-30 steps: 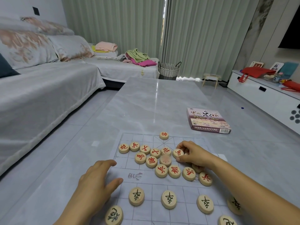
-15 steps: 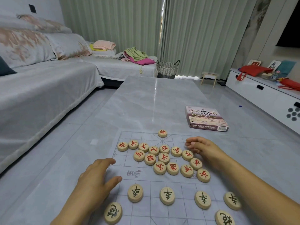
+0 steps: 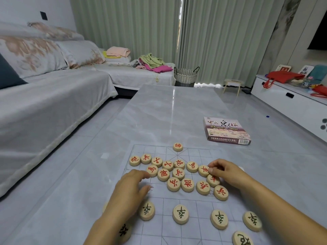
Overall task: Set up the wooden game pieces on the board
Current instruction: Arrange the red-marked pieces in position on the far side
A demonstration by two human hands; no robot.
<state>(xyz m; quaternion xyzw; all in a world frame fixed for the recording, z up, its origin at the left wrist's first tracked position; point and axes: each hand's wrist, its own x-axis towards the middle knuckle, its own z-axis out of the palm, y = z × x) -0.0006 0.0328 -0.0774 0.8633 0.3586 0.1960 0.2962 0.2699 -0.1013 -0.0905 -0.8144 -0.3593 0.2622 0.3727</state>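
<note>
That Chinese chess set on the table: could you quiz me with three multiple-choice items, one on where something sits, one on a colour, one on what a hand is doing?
1. Where is the game box?
A. on the table beyond the board, to the right
B. on the sofa
C. on the board

2. What colour are the characters on the cluster of pieces mid-board?
A. blue
B. red
C. white

3. What is the right hand doing?
A. resting flat on the table, off the board
B. lifting the box
C. fingertips on a red-marked piece

Answers:
1 A, it lies on the grey tabletop past the board's far right corner.
2 B, the carved characters are painted red.
3 C, its fingertips pinch the piece at the cluster's right end.
</note>
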